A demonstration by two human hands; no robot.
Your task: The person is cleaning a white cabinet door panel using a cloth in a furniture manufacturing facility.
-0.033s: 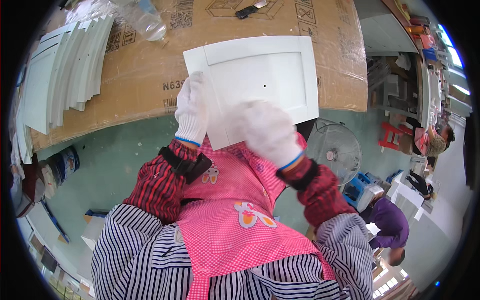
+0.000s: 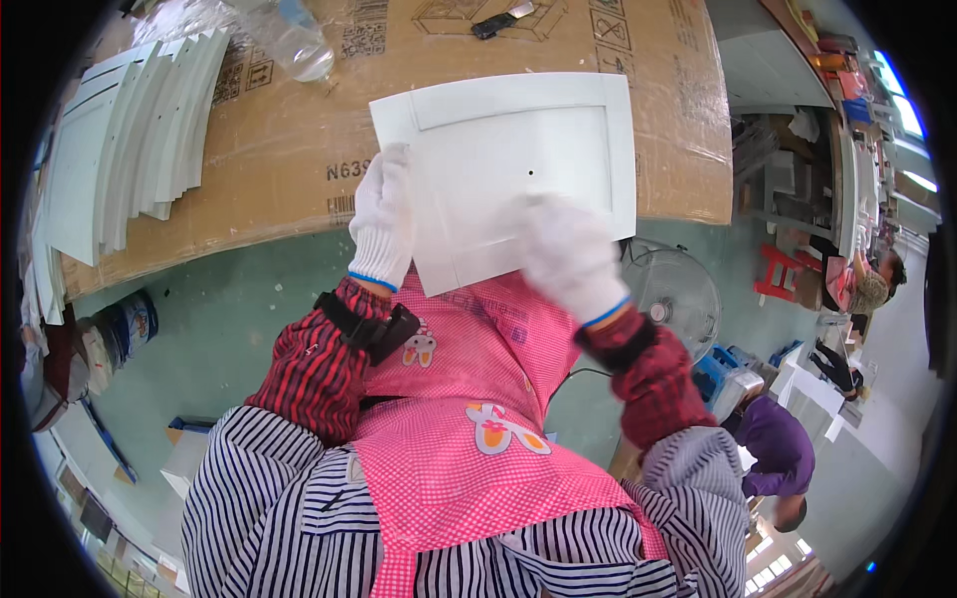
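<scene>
1. The white panel (image 2: 478, 149), with a recessed middle and a small dark hole, lies over the cardboard (image 2: 284, 184), its near edge reaching past the cardboard toward the pink apron (image 2: 459, 374).
2. At the white panel's left edge, the gloved left hand (image 2: 383, 219) has its fingers closed on that edge.
3. Over the white panel's near right part is the gloved right hand (image 2: 572, 257), blurred; I cannot tell how its fingers stand, or whether they touch.
4. Left of the white panel leans a row of similar boards (image 2: 140, 149); beyond it lies a black-handled knife (image 2: 496, 22).
5. Right of and nearer than the white panel stands a fan (image 2: 678, 304).
</scene>
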